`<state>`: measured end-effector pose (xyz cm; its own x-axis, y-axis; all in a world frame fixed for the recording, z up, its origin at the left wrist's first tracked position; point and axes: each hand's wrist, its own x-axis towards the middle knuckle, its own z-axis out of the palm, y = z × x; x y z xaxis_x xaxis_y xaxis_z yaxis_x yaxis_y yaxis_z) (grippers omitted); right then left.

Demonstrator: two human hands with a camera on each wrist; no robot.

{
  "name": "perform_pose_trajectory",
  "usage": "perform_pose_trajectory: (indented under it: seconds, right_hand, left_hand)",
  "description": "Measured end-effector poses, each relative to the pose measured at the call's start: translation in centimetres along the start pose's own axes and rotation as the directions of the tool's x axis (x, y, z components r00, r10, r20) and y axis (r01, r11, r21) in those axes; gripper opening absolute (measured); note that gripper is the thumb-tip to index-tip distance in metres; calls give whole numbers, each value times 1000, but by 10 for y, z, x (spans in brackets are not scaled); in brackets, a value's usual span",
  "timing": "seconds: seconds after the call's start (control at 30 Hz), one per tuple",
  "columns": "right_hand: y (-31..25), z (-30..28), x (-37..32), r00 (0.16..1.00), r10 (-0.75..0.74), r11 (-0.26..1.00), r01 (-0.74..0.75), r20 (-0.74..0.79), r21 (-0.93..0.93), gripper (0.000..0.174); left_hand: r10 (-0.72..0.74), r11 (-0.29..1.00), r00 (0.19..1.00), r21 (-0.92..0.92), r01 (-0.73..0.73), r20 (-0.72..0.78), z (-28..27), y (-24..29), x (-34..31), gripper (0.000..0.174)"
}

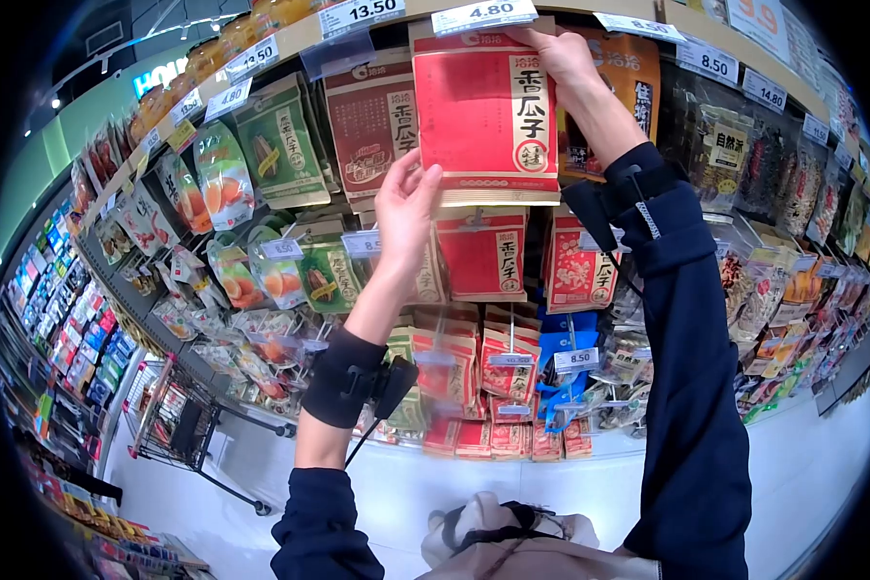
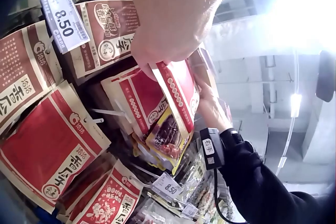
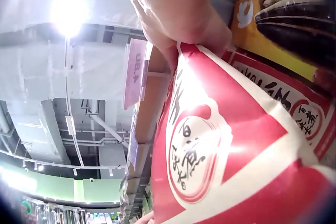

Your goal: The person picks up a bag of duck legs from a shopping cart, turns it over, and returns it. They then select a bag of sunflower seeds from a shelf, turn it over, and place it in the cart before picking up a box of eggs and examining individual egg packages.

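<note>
You are holding a red Qiaqia sunflower-seed packet upright between both hands.
In the head view, your right hand is pinching its top right corner and your left hand its lower left edge; its long axis is running up and down, reaching down-left from the right hand, up-right from the left. In the left wrist view, the left fingers are meeting its edge. In the right wrist view, its bulging body is spreading below the right hand, near a price tag.
</note>
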<state>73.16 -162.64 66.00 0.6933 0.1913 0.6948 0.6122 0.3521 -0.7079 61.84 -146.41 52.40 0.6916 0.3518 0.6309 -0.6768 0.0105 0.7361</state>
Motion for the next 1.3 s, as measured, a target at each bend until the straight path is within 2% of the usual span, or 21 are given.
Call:
perform_pose_trajectory:
  seconds: [0.23,0.33,0.37,0.4,0.47,0.5,0.6,0.67,0.7,0.8,0.87,0.93,1.0,1.13,1.2,1.3]
  right_hand:
    - [6,0,2,999,18,1000,-18,-27,-23,37]
    - [11,1,9,982,117,971,-145,-148,-189,40]
    - [18,-1,14,975,127,969,-161,-183,-189,41]
    - [27,-7,23,972,159,966,-189,-173,-178,42]
    - [24,-9,16,973,152,962,-185,-171,-200,45]
    - [12,-5,3,972,134,933,-190,-195,-307,45]
    - [23,-19,3,991,29,934,-75,-134,-350,37]
    - [15,-17,-13,987,25,923,-84,-160,-374,46]
    - [16,-14,-18,982,29,934,-93,-186,-344,59]
    - [9,-16,-55,981,-162,941,122,-103,-314,61]
    - [-1,-22,-79,977,-210,943,213,38,-255,56]
    - [-19,-13,-121,965,-251,951,260,75,-168,46]
    - [-20,-19,-154,969,-218,969,229,119,-93,46]
    - [1,-29,-227,954,-109,986,138,279,-88,51]
    - [21,-39,-263,964,21,1000,-25,263,14,48]
    - [62,-63,-312,931,302,952,-307,204,-6,49]
  left_hand:
    - [-10,999,1000,33,9,9,1,-10,3,40]
    - [-31,995,999,92,31,9,-1,-15,8,39]
    - [-16,996,1000,86,15,13,-2,-19,10,40]
    - [-41,981,999,190,46,-31,-4,-23,11,39]
    - [-70,995,997,79,69,15,-7,-29,10,39]
    - [-60,995,998,79,59,8,-5,-27,7,39]
    - [-62,991,998,119,63,-10,1,-18,1,40]
    - [-4,990,999,143,10,-38,5,-17,1,37]
    - [19,988,1000,151,-17,-13,4,-18,2,39]
    - [83,951,997,301,-77,-7,2,-19,1,41]
    - [111,940,993,321,-115,33,1,-16,-3,44]
    - [148,907,989,396,-146,25,3,-4,-13,45]
    - [238,895,970,379,-236,41,2,3,-21,44]
    - [332,896,943,301,-326,34,-5,15,-57,38]
    - [348,901,937,269,-340,20,-15,17,-86,31]
    - [239,912,971,349,-215,-28,-44,-2,-139,34]
